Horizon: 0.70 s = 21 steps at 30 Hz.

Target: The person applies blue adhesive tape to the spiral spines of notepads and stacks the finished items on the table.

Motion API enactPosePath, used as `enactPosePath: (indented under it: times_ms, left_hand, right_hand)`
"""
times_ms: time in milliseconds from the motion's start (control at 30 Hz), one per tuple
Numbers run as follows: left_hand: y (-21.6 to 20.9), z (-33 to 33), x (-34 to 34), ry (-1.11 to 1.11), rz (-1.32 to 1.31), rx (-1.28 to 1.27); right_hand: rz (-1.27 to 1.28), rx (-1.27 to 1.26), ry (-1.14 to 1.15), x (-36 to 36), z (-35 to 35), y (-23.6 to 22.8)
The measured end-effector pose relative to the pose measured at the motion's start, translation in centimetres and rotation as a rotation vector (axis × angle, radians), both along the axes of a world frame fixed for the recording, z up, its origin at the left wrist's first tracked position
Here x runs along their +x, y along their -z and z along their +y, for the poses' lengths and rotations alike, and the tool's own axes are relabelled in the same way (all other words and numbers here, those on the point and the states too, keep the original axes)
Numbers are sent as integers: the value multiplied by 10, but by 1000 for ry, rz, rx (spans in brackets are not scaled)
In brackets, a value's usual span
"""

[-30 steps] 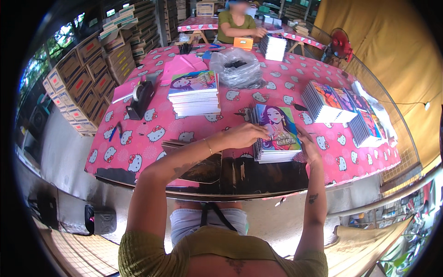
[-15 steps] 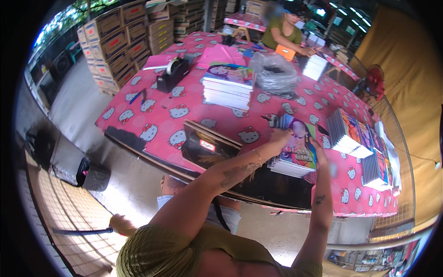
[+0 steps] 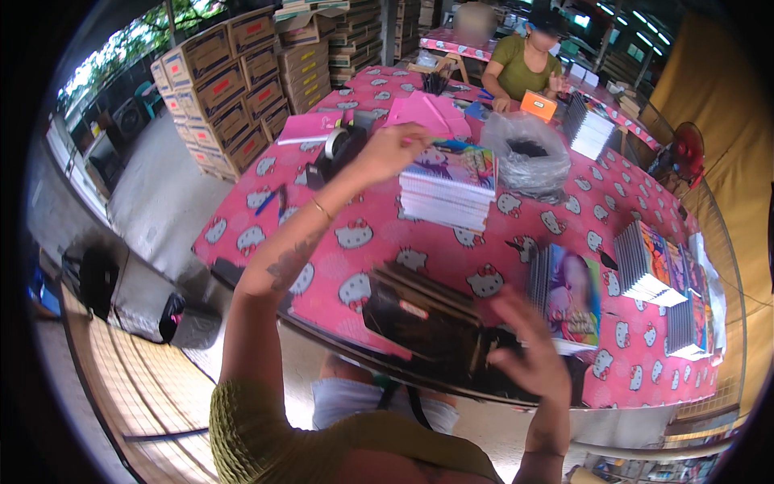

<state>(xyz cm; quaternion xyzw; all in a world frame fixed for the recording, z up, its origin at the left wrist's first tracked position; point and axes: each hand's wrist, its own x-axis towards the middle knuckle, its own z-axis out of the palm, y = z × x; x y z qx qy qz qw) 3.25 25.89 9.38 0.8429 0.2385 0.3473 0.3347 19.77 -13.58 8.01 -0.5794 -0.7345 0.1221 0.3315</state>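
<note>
Two ways: at the stack with half-curled left fingers, hold unclear; with right fingers spread, empty!

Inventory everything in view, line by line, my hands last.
Table: one, pink patterned, centre
Notebook piles: several, multicoloured, table's middle and right
Tape dispenser: one, black, table's left
Sheets: several, pink, table's far left
Slim tools: count unclear, blue and dark, table's left
Bag: one, clear plastic, right of middle pile
Boards: count unclear, dark, near edge
Box: one, orange, far side
Cartons: many, brown, left background
Fan: one, red, right background
Curtain: one, yellow, far right
Co-worker: at least one, olive top, beyond table
Left hand: one, bare, at middle pile
Right hand: one, blurred, near edge
</note>
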Motion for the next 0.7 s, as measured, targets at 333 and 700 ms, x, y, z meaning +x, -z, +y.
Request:
enactPosePath:
  times_ms: [333,700]
  left_hand:
    - [57,313,59,-126,332,272]
    - [94,426,188,-129,748,306]
  right_hand:
    - [-329,-358,22,-74,129,49]
    - [-211,-469,562,-81,134,71]
